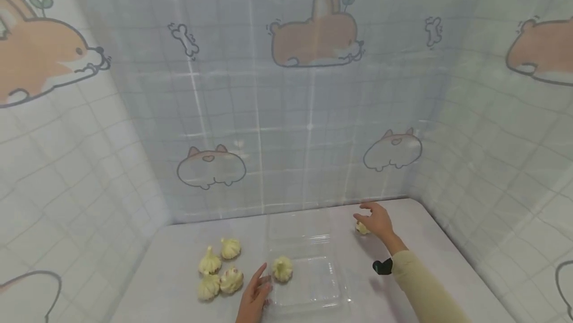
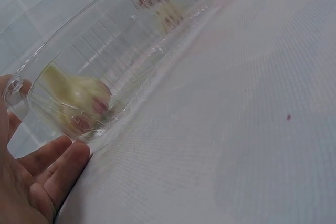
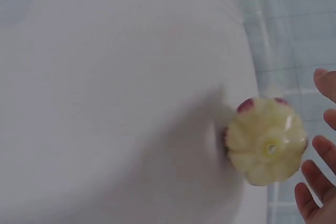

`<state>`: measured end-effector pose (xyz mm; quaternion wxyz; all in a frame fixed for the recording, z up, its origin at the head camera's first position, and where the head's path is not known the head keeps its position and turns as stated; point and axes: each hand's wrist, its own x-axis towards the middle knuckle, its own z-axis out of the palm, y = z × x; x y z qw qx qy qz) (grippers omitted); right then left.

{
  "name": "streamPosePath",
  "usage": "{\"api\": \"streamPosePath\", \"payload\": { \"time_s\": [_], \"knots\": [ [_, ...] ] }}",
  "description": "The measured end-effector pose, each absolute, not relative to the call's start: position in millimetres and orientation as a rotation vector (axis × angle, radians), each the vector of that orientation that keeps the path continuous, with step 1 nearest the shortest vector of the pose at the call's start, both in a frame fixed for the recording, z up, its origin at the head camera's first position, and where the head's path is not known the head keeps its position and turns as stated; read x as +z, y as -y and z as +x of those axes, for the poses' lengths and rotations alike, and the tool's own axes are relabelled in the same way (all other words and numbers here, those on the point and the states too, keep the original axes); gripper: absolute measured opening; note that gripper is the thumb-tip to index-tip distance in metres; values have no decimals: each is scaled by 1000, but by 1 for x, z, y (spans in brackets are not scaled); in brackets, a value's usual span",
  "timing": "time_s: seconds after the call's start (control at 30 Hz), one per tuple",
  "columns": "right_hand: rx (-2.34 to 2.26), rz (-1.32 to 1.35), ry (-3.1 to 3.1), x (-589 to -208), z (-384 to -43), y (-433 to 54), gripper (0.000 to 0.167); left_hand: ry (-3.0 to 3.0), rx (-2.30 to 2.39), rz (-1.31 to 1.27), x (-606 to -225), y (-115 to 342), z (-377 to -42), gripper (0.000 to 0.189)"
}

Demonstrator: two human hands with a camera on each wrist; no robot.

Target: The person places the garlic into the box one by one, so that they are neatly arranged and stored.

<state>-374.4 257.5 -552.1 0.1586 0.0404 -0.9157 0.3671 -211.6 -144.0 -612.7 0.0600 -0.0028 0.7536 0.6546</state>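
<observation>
A garlic bulb [image 1: 282, 269] sits in the left part of a clear plastic clamshell box [image 1: 309, 295], whose lid lies folded open toward the wall. My left hand [image 1: 254, 297] is at the box's left edge, its fingers loosely extended. In the left wrist view, the fingertips [image 2: 79, 153] are right at the box's lower corner, beside the bulb [image 2: 79, 100] inside. Far right on the table, another garlic bulb [image 3: 266, 142] stands by itself. Spread fingers of my right hand [image 1: 377, 221] hover around it, with a gap between them and the bulb in the right wrist view.
Several garlic bulbs [image 1: 209, 287] cluster left of the box on the white-covered table [image 1: 161, 273]. Tiled-pattern curtains [image 1: 286, 114] with cartoon dogs enclose the table at the back and both sides. A dark device [image 1: 383, 266] is worn at the right wrist.
</observation>
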Motion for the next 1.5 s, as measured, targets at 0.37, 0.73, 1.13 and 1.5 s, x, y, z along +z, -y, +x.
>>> {"api": "streamPosePath", "payload": {
  "time_s": [0.37,0.73,1.13,1.5],
  "knots": [
    [1045,-162,2722,-565,-360,-261,69,-2256,2031,-28,-616,141,-209,66],
    [1060,-294,2723,-583,-359,-255,72,-2289,2004,-37,-613,142,-210,65],
    [1150,-269,2624,-584,-357,-250,65,-2311,1994,-15,-614,143,-211,63],
    [1257,-214,2562,-584,-355,-245,54,-2348,2000,6,-616,142,-212,60]
  ]
}}
